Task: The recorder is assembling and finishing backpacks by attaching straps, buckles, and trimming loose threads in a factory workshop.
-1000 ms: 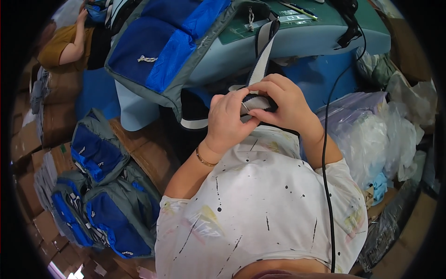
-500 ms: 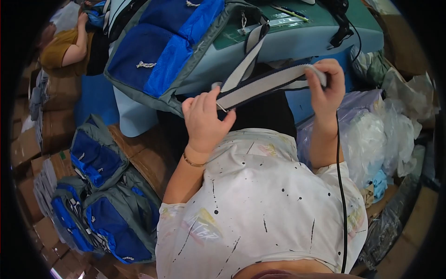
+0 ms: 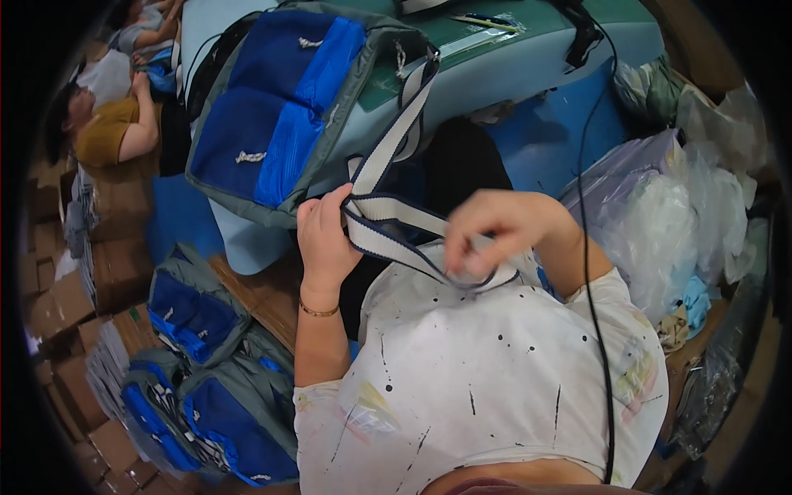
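Observation:
A blue and grey bag (image 3: 290,154) lies on the table, with corded zip pulls on its front. From its corner a white webbing strap with dark edges (image 3: 384,156) runs down toward me. My left hand (image 3: 327,241) is closed around the strap where it folds over; the palm hides part of it. Beyond that grip the strap hangs in a loose loop over my lap. By the loop's far end is my right hand (image 3: 505,231), its fingers smeared by motion, so whether it grips the webbing is unclear.
The light blue table (image 3: 528,73) carries a green mat (image 3: 540,18). More blue and grey bags (image 3: 227,412) are piled at lower left beside cardboard boxes (image 3: 124,264). Clear plastic bags (image 3: 652,235) heap up at right. A black cable (image 3: 584,165) hangs down. A person (image 3: 115,132) sits at far left.
The strap was stretched between both hands; now it sags in a loop. My right hand has come down and left toward my chest. My left hand shifted slightly left.

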Demonstrator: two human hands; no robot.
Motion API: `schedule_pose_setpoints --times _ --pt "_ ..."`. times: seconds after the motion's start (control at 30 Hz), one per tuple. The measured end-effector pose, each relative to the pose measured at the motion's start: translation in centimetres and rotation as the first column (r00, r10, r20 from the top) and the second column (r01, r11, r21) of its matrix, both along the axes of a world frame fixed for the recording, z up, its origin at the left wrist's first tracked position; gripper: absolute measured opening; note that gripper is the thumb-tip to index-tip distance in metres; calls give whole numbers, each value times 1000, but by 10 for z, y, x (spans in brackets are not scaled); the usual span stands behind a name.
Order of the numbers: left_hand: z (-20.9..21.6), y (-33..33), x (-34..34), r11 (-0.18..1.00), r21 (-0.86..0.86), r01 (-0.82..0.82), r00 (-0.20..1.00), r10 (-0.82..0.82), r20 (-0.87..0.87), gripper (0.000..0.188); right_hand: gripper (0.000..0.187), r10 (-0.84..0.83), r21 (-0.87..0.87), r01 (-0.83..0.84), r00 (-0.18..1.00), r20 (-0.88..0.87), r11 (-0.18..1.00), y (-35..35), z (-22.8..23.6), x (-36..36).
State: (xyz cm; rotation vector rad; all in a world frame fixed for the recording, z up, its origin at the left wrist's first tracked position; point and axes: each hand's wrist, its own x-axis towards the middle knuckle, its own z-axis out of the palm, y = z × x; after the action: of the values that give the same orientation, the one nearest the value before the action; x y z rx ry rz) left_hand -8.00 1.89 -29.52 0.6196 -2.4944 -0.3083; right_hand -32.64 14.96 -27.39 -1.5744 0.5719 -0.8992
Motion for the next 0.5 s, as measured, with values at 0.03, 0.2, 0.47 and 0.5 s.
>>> schedule_pose_setpoints --times 0.03,0.2,0.47,0.5 --pt "-1 -1 -2 1000 -10 24 999 -24 -32 55 18 -260 -68 254 959 -110 965 -3 -4 2" --pt "0 -2 -2 992 -12 126 992 -126 -23 56 41 -894 -734 547 409 -185 402 -51 -33 17" --pt "4 -4 0 966 4 257 966 -257 -40 59 46 -797 -737 399 519 -309 545 -63 -48 16" --pt "5 -5 -1 964 -6 265 964 -265 -36 59 46 -771 -717 377 530 -352 587 -63 -47 16"
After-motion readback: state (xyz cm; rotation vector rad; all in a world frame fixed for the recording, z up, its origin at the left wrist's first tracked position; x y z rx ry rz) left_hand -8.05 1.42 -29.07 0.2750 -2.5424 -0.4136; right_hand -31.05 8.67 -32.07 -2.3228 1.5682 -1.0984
